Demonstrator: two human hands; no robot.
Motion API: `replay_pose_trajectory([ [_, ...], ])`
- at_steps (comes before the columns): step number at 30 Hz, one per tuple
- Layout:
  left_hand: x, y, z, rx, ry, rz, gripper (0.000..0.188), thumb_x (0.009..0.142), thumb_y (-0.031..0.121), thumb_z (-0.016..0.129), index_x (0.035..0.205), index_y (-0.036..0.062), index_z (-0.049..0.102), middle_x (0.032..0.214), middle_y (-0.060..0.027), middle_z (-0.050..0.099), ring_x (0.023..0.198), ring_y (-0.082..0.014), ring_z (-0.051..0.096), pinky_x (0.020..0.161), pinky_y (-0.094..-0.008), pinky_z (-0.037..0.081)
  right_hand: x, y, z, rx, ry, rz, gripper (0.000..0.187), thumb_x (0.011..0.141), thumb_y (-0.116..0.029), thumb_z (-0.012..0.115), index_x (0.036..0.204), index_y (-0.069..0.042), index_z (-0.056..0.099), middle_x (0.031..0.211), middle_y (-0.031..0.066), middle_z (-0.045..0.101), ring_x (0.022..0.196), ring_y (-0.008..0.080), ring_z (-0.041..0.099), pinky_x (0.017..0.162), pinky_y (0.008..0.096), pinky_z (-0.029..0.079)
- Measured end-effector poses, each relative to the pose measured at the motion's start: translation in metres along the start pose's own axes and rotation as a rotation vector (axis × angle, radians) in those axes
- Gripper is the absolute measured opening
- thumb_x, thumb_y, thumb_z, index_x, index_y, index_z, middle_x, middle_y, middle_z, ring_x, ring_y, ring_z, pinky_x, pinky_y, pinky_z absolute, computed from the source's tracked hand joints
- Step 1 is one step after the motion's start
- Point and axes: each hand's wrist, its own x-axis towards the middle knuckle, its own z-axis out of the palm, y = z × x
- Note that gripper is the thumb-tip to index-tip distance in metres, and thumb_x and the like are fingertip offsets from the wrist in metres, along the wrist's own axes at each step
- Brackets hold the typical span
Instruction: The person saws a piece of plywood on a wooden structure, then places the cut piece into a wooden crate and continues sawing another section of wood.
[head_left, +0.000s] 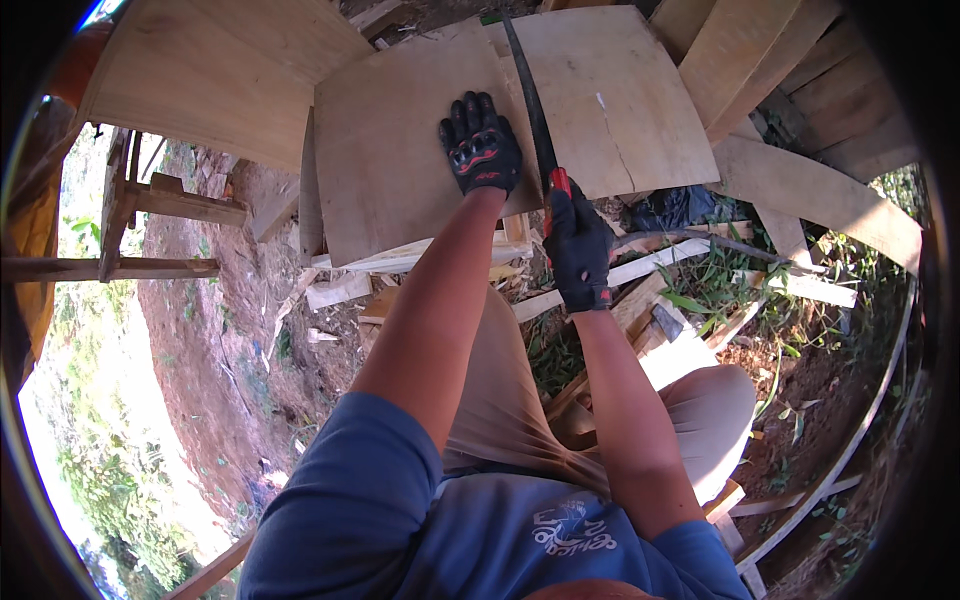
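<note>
My left hand (pixel 481 147), in a black glove with red trim, lies flat with fingers stretched out on a thin plywood board (pixel 385 155). In its black glove, my right hand (pixel 580 245) is wrapped round the red and black handle of a handsaw (pixel 534 100). The long dark blade points away from me, its tip near the board's far edge. It runs beside a line between the left board and a paler plywood piece (pixel 612 95) on the right. Whether the two pieces are joined there I cannot tell. A thin crack (pixel 614 140) marks the right piece.
A large plywood sheet (pixel 225 75) rises at the far left, with a rough wooden frame (pixel 165 205) below it. Planks (pixel 755 60) lean at the far right. Offcuts (pixel 340 290), a black plastic bag (pixel 672 208) and weeds lie on the dirt around my legs.
</note>
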Motion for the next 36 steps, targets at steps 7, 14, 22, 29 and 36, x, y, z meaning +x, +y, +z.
replay_pose_trajectory([
  [7,0.002,0.001,-0.001,-0.004,-0.010,0.005,0.058,0.113,0.035,0.042,0.165,0.0105,0.047,0.174,-0.0122,0.042,0.161,-0.0328,0.037,0.133,-0.0552,0.021,-0.007,0.017,0.002,-0.049,0.000,-0.084,0.054,0.113,-0.050,0.049,0.145,-0.011,0.069,0.125,0.0250,0.076,0.117,0.0465,0.071,0.099,0.0517,0.055],
  [14,0.003,0.004,-0.003,0.046,-0.016,0.022,0.058,0.113,0.035,0.041,0.165,0.0112,0.047,0.175,-0.0117,0.041,0.162,-0.0324,0.035,0.133,-0.0558,0.021,-0.025,0.016,-0.029,-0.134,-0.233,0.174,0.056,0.113,-0.051,0.048,0.146,-0.010,0.067,0.111,0.0289,0.076,0.108,0.0476,0.074,0.092,0.0548,0.056],
  [22,-0.001,-0.001,0.004,0.028,-0.025,0.001,0.058,0.113,0.036,0.041,0.166,0.0125,0.046,0.175,-0.0100,0.041,0.162,-0.0329,0.036,0.133,-0.0561,0.021,-0.154,0.026,-0.090,-0.147,-0.191,0.322,0.048,0.113,-0.046,0.050,0.131,-0.008,0.072,0.086,0.0171,0.074,0.080,0.0380,0.073,0.077,0.0484,0.057],
  [29,0.003,0.008,0.003,-0.001,-0.010,0.017,0.058,0.113,0.038,0.043,0.164,0.0117,0.048,0.174,-0.0118,0.042,0.160,-0.0347,0.037,0.133,-0.0562,0.022,-0.229,0.002,-0.180,-0.062,-0.038,0.330,0.049,0.111,-0.045,0.056,0.134,-0.005,0.072,0.081,0.0062,0.071,0.071,0.0163,0.069,0.067,0.0358,0.053],
  [36,-0.002,-0.008,0.001,-0.068,-0.009,-0.013,0.057,0.113,0.038,0.042,0.164,0.0124,0.049,0.174,-0.0114,0.042,0.161,-0.0336,0.036,0.133,-0.0561,0.021,-0.123,-0.025,-0.132,0.122,-0.154,0.161,0.056,0.108,-0.040,0.060,0.153,-0.005,0.060,0.092,0.0133,0.073,0.078,0.0231,0.071,0.075,0.0380,0.055],
])
